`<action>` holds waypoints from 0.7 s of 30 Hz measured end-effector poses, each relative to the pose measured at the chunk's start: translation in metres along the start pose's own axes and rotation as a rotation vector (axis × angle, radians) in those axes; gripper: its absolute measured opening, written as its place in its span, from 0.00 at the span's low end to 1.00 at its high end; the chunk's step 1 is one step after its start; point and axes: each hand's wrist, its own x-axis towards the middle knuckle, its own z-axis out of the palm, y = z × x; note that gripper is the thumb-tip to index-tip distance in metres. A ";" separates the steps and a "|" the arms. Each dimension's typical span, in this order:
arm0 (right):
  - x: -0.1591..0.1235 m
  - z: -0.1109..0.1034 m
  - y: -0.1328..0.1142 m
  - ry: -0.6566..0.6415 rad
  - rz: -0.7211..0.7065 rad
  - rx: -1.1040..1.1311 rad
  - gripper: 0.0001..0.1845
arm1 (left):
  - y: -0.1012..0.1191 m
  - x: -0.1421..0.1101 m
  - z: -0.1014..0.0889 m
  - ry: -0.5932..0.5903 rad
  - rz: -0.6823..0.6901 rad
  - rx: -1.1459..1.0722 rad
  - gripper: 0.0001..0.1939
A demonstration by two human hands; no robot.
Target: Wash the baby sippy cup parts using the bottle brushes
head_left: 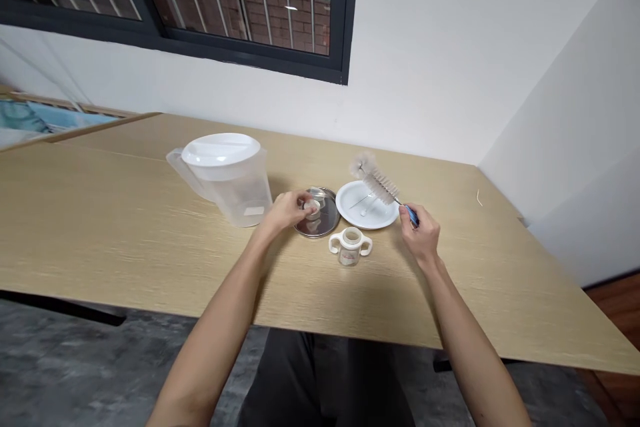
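Note:
My left hand (287, 210) has its thumb and fingers closed on a small whitish bottle cap (313, 212) at the round metal tray (327, 221). Whether the cap rests on the tray or hangs just above it, I cannot tell. In my right hand (421, 233) is a bottle brush (380, 185), gripped by its blue handle, its white bristles raised over the white plate (350, 215). On that plate lie thin wire-like pieces and a small white bit. Between my hands a clear baby bottle (349, 255) with two white handles stands upright, its top uncovered.
A translucent pitcher (235, 190) with a white lid stands left of the metal tray. A thin white strip (479, 197) lies toward the wooden table's (125, 233) right edge. Behind the table are a white wall (425, 47) and a barred window (240, 0).

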 end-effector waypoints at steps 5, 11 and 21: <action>0.001 -0.001 -0.001 -0.003 -0.005 -0.005 0.12 | 0.004 -0.003 -0.006 -0.160 0.083 -0.026 0.21; 0.003 -0.002 0.001 0.016 0.017 -0.015 0.13 | -0.003 -0.003 -0.007 -0.150 0.043 0.023 0.24; 0.004 0.004 0.022 0.051 0.320 -0.096 0.21 | 0.023 -0.006 -0.007 0.319 0.125 -0.118 0.22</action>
